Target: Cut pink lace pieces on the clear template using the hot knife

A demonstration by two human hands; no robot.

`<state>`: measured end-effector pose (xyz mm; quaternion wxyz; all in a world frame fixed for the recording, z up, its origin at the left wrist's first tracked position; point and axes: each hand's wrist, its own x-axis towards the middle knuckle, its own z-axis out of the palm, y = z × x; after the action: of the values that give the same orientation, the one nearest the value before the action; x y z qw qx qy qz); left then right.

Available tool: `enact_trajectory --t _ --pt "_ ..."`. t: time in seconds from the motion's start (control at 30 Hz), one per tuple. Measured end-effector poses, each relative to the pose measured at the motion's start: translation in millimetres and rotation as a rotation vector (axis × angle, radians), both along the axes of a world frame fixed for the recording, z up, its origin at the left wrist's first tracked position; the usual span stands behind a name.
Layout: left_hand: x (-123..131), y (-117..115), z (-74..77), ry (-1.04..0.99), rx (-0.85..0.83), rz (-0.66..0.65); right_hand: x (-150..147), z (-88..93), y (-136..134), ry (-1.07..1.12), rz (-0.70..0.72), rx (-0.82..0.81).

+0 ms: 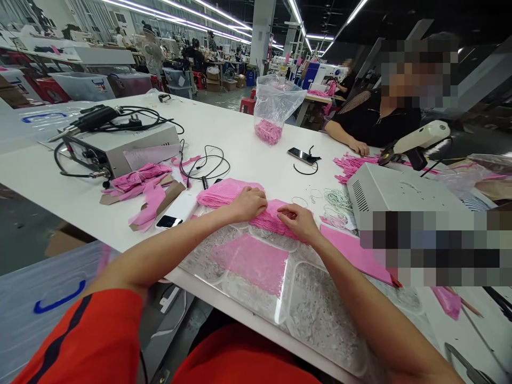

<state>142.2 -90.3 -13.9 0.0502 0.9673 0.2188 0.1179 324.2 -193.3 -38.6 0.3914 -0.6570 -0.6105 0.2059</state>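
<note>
Two neighbouring stacks of thin pink fabric pieces lie in front of me, the left stack point(224, 193) and the right stack point(276, 220). My left hand point(251, 204) reaches between them, its fingers bent down and closed on pink fabric at the right stack's left end. Over the right end of that stack, my right hand point(299, 221) has its thumb and forefinger curled together in a pinch. Whatever is between those fingertips is too small to make out. Nearer to me, a single pink sheet point(256, 261) lies on a clear plastic surface with moulded panels point(324, 304).
On the left are a grey control box point(140, 144) with cables, pink strips point(140, 181) and a phone point(169, 221). A plastic bag point(276, 106) of pink pieces stands at the back. To the right are rubber bands point(338, 202), another box point(394, 197), scissors point(472, 365) and a seated person point(372, 117).
</note>
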Motion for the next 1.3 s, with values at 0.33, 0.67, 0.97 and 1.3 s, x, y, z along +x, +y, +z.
enact_trajectory --t 0.33,0.67,0.97,1.3 --pt "-2.2 3.9 -8.7 -0.042 0.032 0.009 -20.3 -5.5 23.1 -0.057 0.018 0.091" --pt "-0.4 4.3 -12.8 -0.049 0.035 0.003 -18.9 -7.5 23.7 -0.006 0.033 0.105" --pt "-1.8 3.5 -15.7 -0.043 0.064 0.005 -18.7 -13.9 25.6 -0.064 0.046 0.083" --pt "3.3 -2.8 -17.3 -0.024 0.138 -0.114 11.3 -6.1 26.3 -0.381 -0.001 0.029"
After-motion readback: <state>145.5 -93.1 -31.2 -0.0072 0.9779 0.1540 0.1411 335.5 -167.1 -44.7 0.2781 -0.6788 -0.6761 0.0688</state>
